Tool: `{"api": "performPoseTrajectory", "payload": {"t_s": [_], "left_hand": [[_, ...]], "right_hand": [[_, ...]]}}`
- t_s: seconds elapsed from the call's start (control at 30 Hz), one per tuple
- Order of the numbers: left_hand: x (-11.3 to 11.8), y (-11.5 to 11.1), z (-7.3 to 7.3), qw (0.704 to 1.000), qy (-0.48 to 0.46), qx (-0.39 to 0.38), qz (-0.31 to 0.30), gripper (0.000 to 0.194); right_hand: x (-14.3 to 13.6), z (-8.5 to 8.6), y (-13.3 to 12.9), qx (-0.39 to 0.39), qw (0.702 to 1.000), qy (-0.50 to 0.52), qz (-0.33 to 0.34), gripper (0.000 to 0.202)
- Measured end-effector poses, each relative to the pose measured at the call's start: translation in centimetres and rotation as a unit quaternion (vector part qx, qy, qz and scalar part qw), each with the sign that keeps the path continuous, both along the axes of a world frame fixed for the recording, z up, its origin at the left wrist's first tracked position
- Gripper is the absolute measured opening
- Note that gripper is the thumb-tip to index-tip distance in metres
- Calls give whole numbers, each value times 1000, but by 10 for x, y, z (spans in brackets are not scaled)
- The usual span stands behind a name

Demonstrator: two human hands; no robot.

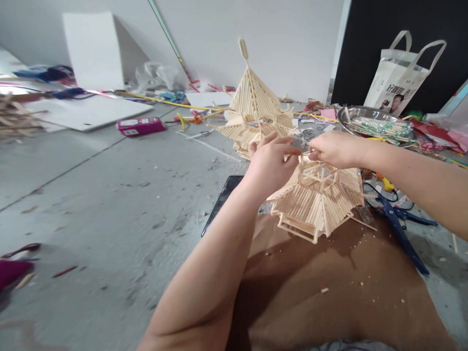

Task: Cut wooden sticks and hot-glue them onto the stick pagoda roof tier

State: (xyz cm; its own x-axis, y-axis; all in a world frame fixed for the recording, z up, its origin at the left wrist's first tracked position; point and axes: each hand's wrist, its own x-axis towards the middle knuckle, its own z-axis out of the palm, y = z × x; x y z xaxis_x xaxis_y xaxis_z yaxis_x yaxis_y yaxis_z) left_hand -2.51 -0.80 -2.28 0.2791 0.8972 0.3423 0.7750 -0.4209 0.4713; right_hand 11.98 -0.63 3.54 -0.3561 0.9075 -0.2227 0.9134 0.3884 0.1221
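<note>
A wooden-stick roof tier (310,204), with sloping panels around an open frame of upright sticks, sits in front of me. My left hand (274,163) reaches over its far left side, thumb and forefinger pinched at the top of an upright wooden stick (301,168). Facing it, my right hand (336,148) is closed just above the frame; whatever its fingertips hold is too small to make out. Behind my left hand stands a pointed stick tower (250,97), its lower part partly hidden.
Brown paper (329,282) with wood crumbs lies nearest me. Blue pliers (400,229) rest at the right, below a metal bowl (376,124) of sticks. A dark phone-like slab (223,200) is partly under my left arm. A purple packet (141,126) and white bag (397,80) stand farther off.
</note>
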Motion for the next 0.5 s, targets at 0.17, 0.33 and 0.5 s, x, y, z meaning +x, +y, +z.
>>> {"api": "performPoseTrajectory", "payload": {"t_s": [0.17, 0.33, 0.5], "left_hand": [[-2, 1, 1, 1000, -7, -8, -11, 31], [-1, 2, 1, 1000, -4, -14, -12, 32], [-1, 2, 1, 1000, -12, -10, -13, 30]], "right_hand": [[3, -2, 5, -1, 1000, 0, 26, 27], [3, -2, 6, -1, 999, 1, 41, 26], [2, 0, 4, -6, 999, 13, 38, 27]]}}
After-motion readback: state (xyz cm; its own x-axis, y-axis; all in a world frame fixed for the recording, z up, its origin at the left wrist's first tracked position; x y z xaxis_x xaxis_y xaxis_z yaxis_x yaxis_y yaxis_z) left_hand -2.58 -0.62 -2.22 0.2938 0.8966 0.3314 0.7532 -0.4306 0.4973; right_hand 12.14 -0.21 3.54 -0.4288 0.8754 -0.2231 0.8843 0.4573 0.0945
